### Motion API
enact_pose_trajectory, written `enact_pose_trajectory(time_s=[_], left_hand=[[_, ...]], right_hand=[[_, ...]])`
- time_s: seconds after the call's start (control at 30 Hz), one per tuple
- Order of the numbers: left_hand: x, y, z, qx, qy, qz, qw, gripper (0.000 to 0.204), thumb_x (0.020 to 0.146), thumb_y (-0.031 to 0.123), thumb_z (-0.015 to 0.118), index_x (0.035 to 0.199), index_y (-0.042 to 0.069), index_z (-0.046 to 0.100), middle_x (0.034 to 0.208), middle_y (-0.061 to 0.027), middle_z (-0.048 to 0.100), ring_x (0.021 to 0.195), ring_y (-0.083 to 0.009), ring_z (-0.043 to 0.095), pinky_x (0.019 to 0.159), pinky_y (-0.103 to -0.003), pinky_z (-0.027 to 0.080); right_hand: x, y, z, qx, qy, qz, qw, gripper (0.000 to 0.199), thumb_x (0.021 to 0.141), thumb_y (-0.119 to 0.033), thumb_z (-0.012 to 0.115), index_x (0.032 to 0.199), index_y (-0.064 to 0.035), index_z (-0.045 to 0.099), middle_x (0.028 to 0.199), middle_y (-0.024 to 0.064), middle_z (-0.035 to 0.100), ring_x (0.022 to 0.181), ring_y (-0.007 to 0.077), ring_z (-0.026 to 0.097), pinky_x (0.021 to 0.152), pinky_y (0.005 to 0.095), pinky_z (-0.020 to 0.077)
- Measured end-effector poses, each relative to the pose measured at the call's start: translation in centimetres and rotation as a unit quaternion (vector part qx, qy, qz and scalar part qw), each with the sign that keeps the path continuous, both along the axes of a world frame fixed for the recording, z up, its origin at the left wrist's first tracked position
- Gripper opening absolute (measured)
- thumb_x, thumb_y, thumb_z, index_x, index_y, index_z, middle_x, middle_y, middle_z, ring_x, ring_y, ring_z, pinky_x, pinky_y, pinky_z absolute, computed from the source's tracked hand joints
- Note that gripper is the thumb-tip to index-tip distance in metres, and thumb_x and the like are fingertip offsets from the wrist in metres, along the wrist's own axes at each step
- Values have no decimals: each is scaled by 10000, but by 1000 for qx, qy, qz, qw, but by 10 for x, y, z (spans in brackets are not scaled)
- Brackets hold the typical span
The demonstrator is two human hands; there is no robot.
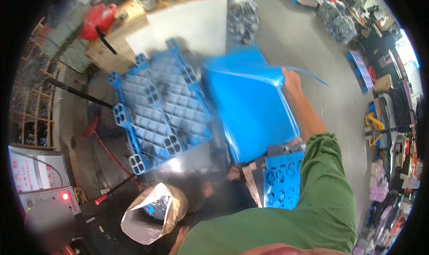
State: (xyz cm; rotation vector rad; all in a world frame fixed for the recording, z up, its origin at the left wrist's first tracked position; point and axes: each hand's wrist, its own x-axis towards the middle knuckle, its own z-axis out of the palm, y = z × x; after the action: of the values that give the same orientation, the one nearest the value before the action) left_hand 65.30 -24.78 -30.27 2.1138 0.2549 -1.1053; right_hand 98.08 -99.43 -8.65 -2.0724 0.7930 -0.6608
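My right hand [292, 82] is closed on the raised edge of a blue plastic sheet [263, 76]. That sheet bends up from a stack of blue sheets [254, 121] in the middle of the view. My left hand [182, 234] hangs low beside an open paper sack [178, 203], mostly hidden by my green-sleeved body; its grip is not clear. Inside the sack lie dark and blue scraps [156, 209]. Close to my right forearm, below the stack, is a blue sheet with cut-out shapes [282, 179].
Left of the stack, a blue plastic pallet [165, 103] has its feet facing me. A white board [192, 24] leans at a wooden bench with a red bag [97, 20]. A red-handled tool [102, 199] lies near a control box [51, 199]. Wrapped bundles [243, 20] stand farther back.
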Motion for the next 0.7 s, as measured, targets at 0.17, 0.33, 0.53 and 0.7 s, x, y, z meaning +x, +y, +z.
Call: enact_pose_trajectory(time_s=[0.17,0.33,0.53,0.7], left_hand=[[67,-4,22,94,-11,-56,994,568,851,464,604,1285,99,609,1316,-174,598,1196,-350,570,969,-406,468],[111,-36,68,45,-63,-35,996,560,851,459,606,1279,99,614,1305,-174,603,1188,-350,575,963,-407,471],[125,-58,85,-20,-110,-30,993,550,850,452,608,1272,99,619,1293,-173,610,1178,-351,581,955,-408,476],[112,-57,85,-57,-133,-33,989,543,850,447,609,1266,99,624,1282,-173,616,1170,-352,585,948,-409,479]], right_hand=[[-12,43,99,-7,-158,-42,987,494,953,-375,579,711,50,510,687,149,555,694,237,496,658,466,366],[-35,32,190,80,-182,-24,980,661,943,-383,627,1327,132,471,1390,223,501,1280,288,476,1081,360,345],[-69,43,200,236,-287,-22,928,434,957,-373,599,1109,32,573,1042,85,573,955,181,508,862,346,424],[-117,76,193,246,-277,-99,924,355,960,-348,601,1039,-2,608,944,64,569,856,146,506,750,326,426]])
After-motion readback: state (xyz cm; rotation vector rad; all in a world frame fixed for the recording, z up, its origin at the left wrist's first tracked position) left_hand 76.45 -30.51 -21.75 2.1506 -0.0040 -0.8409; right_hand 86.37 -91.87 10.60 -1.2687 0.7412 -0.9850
